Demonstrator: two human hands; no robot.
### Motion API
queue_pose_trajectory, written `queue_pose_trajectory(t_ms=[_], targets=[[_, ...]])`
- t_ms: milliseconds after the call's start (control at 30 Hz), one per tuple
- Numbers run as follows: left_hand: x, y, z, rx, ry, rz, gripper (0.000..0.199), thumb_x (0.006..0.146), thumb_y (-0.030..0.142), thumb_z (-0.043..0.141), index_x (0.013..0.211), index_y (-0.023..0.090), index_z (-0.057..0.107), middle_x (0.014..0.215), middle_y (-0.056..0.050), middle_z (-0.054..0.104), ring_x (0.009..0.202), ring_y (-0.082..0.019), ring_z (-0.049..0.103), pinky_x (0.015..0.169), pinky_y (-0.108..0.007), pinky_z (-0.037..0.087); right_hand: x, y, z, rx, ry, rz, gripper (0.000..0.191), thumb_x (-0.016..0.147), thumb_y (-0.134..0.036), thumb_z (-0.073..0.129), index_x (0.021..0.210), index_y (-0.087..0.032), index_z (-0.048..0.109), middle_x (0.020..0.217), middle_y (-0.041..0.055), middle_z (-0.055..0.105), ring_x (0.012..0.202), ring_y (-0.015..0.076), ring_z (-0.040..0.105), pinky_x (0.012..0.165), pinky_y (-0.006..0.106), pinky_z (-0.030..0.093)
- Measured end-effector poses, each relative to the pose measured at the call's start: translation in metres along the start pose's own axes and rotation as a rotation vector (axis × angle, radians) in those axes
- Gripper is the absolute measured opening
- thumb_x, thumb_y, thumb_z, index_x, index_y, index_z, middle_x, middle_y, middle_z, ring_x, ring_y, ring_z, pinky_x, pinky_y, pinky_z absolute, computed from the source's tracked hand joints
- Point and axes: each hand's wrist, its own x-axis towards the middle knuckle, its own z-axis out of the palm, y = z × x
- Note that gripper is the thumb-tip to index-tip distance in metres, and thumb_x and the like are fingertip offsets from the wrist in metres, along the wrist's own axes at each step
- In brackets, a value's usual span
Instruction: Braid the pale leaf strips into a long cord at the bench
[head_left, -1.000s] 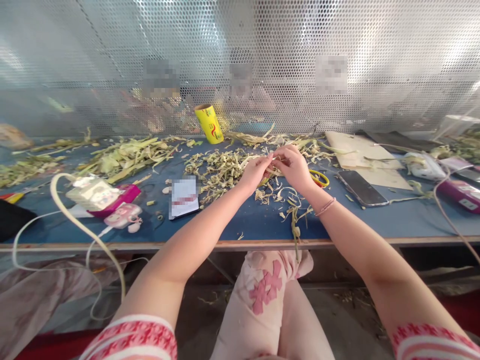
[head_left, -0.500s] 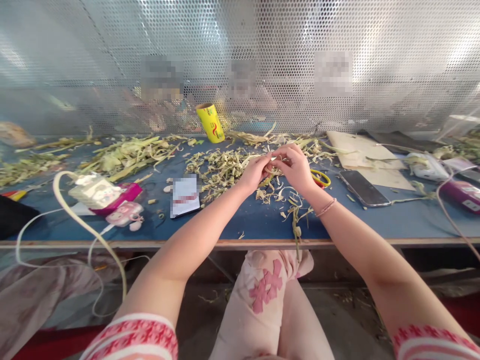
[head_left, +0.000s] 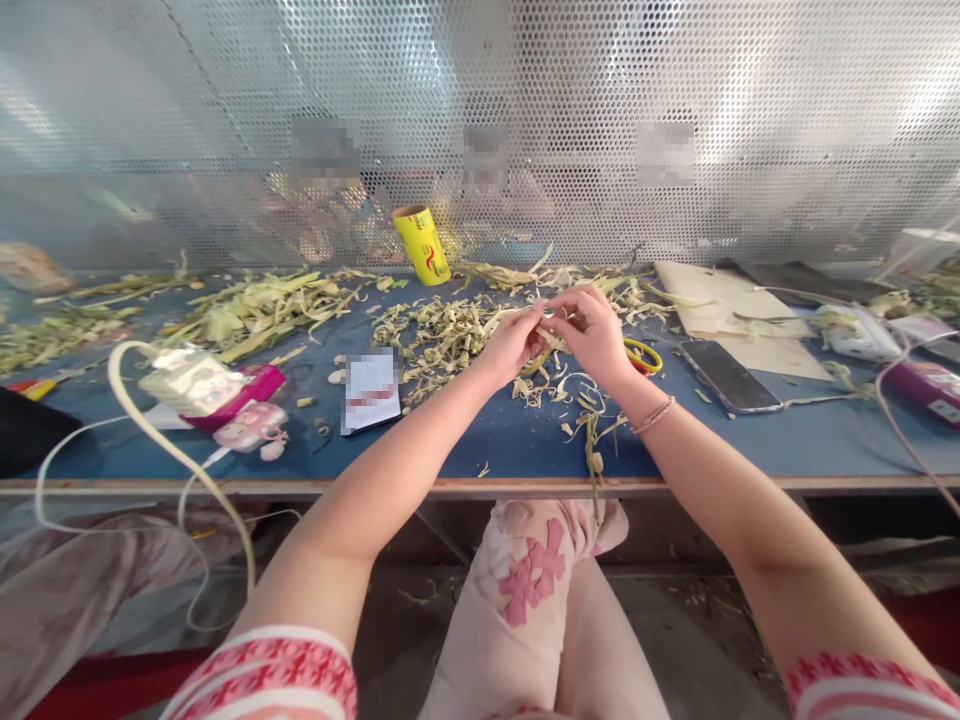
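Note:
My left hand (head_left: 511,345) and my right hand (head_left: 589,328) meet over the middle of the table, fingertips nearly touching. Both have their fingers bent into a pinch. What lies between the fingertips is too small and covered to name. Under and around the hands spreads a heap of pale green plant scraps (head_left: 450,335), curled and shredded. Thin peeled strips (head_left: 551,385) lie just in front of the hands. Beside my right wrist rests a yellow ring-shaped handle (head_left: 646,355) with a bit of red, partly hidden by the wrist.
A yellow cardboard tube (head_left: 421,246) stands tilted by the perforated metal panel (head_left: 525,90). Stalks (head_left: 277,305) lie at the left. A pale card-like device (head_left: 371,392), a power bank with a cable (head_left: 202,385) and a phone (head_left: 729,377) lie nearer. Brown cardboard (head_left: 720,300) is at right.
Both hands stay in the same place, with only a slight shift of the right fingers. The things on the table have not visibly moved.

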Motion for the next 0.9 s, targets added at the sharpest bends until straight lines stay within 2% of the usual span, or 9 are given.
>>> queue_pose_trajectory(t_ms=[100, 267, 400, 500, 600, 767, 900], targets=[[-0.001, 0.001, 0.001, -0.044, 0.013, -0.018, 0.039, 0.081, 0.05, 0.056, 0.06, 0.018, 0.046, 0.049, 0.005, 0.043, 0.04, -0.004, 0.038, 0.044, -0.022, 0.036, 0.0, 0.0, 0.0, 0.046, 0.013, -0.005, 0.013, 0.076, -0.021, 0.065, 0.088, -0.024, 0.061, 0.097, 0.0023, 0.054, 0.075, 0.0119, 0.055, 0.063, 0.028, 0.049], [-0.002, 0.0, 0.001, -0.077, 0.005, -0.041, 0.027, 0.082, 0.026, 0.058, 0.06, 0.016, 0.047, 0.047, 0.006, 0.039, 0.04, -0.003, 0.038, 0.045, -0.021, 0.035, -0.001, 0.001, 0.001, 0.064, -0.004, 0.003, 0.012, 0.076, -0.022, 0.065, 0.088, -0.024, 0.06, 0.098, 0.0026, 0.054, 0.076, 0.0128, 0.055, 0.065, 0.03, 0.049], [-0.001, 0.0, 0.001, -0.065, 0.045, -0.032, 0.024, 0.082, 0.019, 0.055, 0.059, 0.016, 0.048, 0.047, 0.006, 0.041, 0.042, -0.003, 0.039, 0.047, -0.02, 0.036, 0.0, 0.0, 0.0, 0.027, 0.01, -0.009, 0.009, 0.079, -0.022, 0.061, 0.087, -0.023, 0.06, 0.097, 0.0032, 0.054, 0.08, 0.0141, 0.054, 0.067, 0.031, 0.048], [0.001, 0.0, 0.0, -0.059, 0.104, -0.019, 0.023, 0.083, 0.019, 0.053, 0.06, 0.016, 0.049, 0.048, 0.005, 0.042, 0.043, -0.003, 0.04, 0.048, -0.02, 0.037, 0.001, -0.001, -0.001, -0.028, 0.048, -0.025, 0.008, 0.082, -0.02, 0.054, 0.086, -0.023, 0.059, 0.093, 0.0034, 0.056, 0.086, 0.0155, 0.054, 0.07, 0.031, 0.048], [0.003, 0.0, -0.002, -0.039, 0.153, 0.004, 0.023, 0.084, 0.021, 0.053, 0.062, 0.016, 0.049, 0.05, 0.005, 0.043, 0.044, -0.003, 0.04, 0.05, -0.019, 0.038, 0.003, 0.003, -0.001, -0.03, 0.094, 0.013, 0.011, 0.082, -0.017, 0.051, 0.087, -0.023, 0.059, 0.092, 0.0034, 0.055, 0.08, 0.0135, 0.055, 0.066, 0.029, 0.048], [0.009, -0.005, -0.008, 0.05, 0.21, 0.088, 0.024, 0.084, 0.03, 0.055, 0.066, 0.016, 0.05, 0.054, 0.005, 0.046, 0.048, -0.004, 0.043, 0.053, -0.019, 0.039, 0.005, 0.015, 0.0, 0.046, 0.126, 0.118, 0.007, 0.076, -0.018, 0.057, 0.083, -0.021, 0.058, 0.091, 0.002, 0.053, 0.072, 0.0106, 0.057, 0.065, 0.028, 0.048], [0.014, -0.012, -0.015, 0.188, 0.236, 0.184, 0.027, 0.082, 0.039, 0.057, 0.071, 0.016, 0.055, 0.063, 0.002, 0.054, 0.055, -0.005, 0.05, 0.058, -0.02, 0.042, 0.008, 0.021, 0.001, 0.141, 0.124, 0.276, 0.008, 0.073, -0.02, 0.062, 0.077, -0.02, 0.056, 0.081, -0.0002, 0.057, 0.065, 0.0098, 0.056, 0.065, 0.028, 0.048]])
